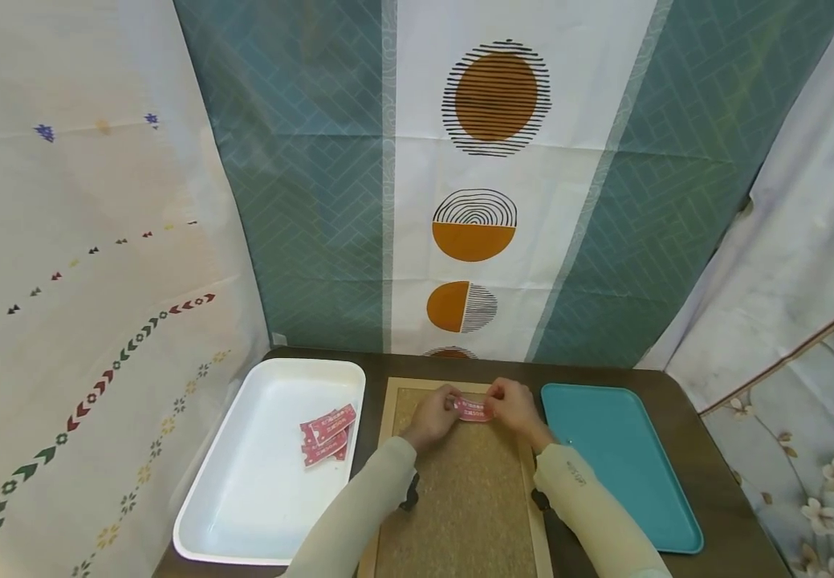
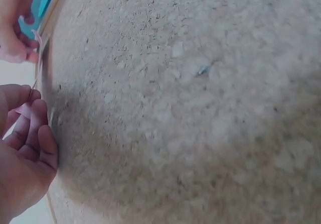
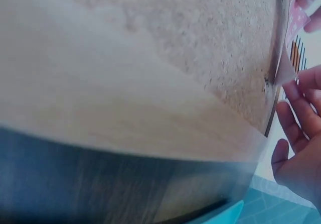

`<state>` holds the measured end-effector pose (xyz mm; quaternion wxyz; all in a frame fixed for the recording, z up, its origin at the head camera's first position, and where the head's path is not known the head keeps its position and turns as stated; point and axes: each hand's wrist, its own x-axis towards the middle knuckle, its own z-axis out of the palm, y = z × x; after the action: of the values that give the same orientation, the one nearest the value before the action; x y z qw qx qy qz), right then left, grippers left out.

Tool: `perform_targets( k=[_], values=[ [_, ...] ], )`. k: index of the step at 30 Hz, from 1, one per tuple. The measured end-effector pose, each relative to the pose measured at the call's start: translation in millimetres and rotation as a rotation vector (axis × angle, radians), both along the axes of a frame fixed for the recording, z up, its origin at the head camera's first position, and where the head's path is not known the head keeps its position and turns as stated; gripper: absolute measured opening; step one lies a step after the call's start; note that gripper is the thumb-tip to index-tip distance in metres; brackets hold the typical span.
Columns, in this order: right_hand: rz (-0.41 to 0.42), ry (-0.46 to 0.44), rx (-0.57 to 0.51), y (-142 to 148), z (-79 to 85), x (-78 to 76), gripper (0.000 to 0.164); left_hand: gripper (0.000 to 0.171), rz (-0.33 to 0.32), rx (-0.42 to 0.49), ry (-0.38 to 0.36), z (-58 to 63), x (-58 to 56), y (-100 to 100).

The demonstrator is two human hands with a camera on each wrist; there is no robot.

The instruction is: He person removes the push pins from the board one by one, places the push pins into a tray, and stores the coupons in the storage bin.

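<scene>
A pink-red paper coupon (image 1: 471,409) with white print is stretched between my two hands, close over the far part of a wood-framed cork board (image 1: 460,498). My left hand (image 1: 431,421) pinches its left end between thumb and finger. At the other end, my right hand (image 1: 518,409) pinches the coupon's right edge. From the right wrist, the strip (image 3: 296,25) appears bent, with the right hand's (image 3: 303,133) lower fingers spread loosely. In the left wrist view the left hand's (image 2: 25,148) fingers curl by the cork surface, and the coupon shows nearly edge-on.
Left of the board stands a white tray (image 1: 243,482) holding several similar coupons (image 1: 326,433) in an overlapping pile. A teal tray (image 1: 626,449) lies to the right. All rest on a dark brown table (image 1: 684,433), with patterned curtains (image 1: 315,201) behind and at both sides.
</scene>
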<state>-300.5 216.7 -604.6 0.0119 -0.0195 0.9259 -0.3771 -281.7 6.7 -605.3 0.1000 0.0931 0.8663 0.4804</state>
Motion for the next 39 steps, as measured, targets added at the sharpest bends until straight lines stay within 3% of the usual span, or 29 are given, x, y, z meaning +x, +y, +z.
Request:
perform_targets(
  k=[6,16,25,32,39],
  values=[
    [0.068,0.014,-0.021,6,1.4,4.9,0.005,0.032,0.0,-0.015,0.002,12.5,2.8,-13],
    [0.182,0.068,-0.083,22,7.5,8.3,0.004,0.036,-0.008,-0.015,0.05,38.5,-2.4,-36],
    [0.208,0.077,-0.085,35,10.8,17.5,0.01,0.033,-0.051,-0.057,0.099,46.1,5.9,-50],
    [0.199,0.06,-0.104,49,7.7,25.5,0.01,0.035,-0.048,-0.032,0.093,52.8,8.5,-67],
    [0.193,0.093,-0.074,70,4.6,30.4,0.011,0.034,0.027,-0.036,0.192,64.6,2.5,-90]
  ],
)
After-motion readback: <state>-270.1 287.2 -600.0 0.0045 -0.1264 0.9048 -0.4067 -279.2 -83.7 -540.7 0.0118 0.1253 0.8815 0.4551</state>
